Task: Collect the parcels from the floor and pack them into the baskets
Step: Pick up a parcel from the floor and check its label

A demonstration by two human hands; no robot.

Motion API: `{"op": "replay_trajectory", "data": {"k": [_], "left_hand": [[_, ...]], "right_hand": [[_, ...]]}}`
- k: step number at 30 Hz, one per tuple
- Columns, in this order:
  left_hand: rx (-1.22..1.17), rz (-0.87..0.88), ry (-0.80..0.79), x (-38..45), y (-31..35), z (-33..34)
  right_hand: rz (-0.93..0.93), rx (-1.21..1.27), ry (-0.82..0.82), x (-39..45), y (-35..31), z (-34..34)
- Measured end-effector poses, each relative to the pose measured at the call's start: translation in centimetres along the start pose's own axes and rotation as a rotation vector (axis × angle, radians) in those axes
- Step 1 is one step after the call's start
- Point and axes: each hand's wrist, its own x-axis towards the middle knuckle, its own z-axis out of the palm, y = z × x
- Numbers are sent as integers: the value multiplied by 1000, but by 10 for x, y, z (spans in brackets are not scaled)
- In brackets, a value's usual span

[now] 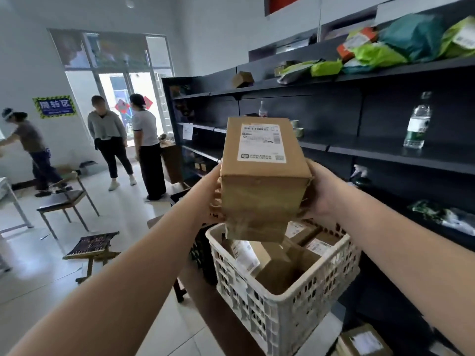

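Both arms extended fwd, forearms bare, converging on one cardboard parcel (264, 176). My left hand (213, 194) presses the parcel's left side, fingers (217, 201) curled onto its near face. My right hand (321, 194) clamps the opp. side, palm flat against it. Parcel is held level, label up, raised just above the white basket (282, 314). Basket already holds several boxed parcels (272, 263). Dark shelf (385, 150) runs along the right w/ a water bottle (417, 122) on it.

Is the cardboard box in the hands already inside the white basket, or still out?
Still out. The cardboard box is held between the left hand and right hand above the white basket rim.
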Motion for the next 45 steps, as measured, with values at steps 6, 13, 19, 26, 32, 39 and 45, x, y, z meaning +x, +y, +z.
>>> {"op": "replay_trajectory", "data": {"k": [6,13,19,26,32,39,45], "left_hand": [[35,-37,-138,68,18,12],[29,-45,-276,149,25,38],[93,-64,-415,205,25,64],[170,-140,-647,271,6,109],[308,-181,-764,303,-13,134],[500,310,-876,309,-36,132],[714,615,-1106,247,-56,152]], "right_hand": [[-14,20,171,36,-10,1],[-57,-7,288,101,-18,-12],[14,70,384,144,-19,-23],[6,236,448,171,0,-41],[7,218,768,195,25,-47],[99,-257,1042,190,59,-21],[127,-713,1095,131,91,-18]]}}
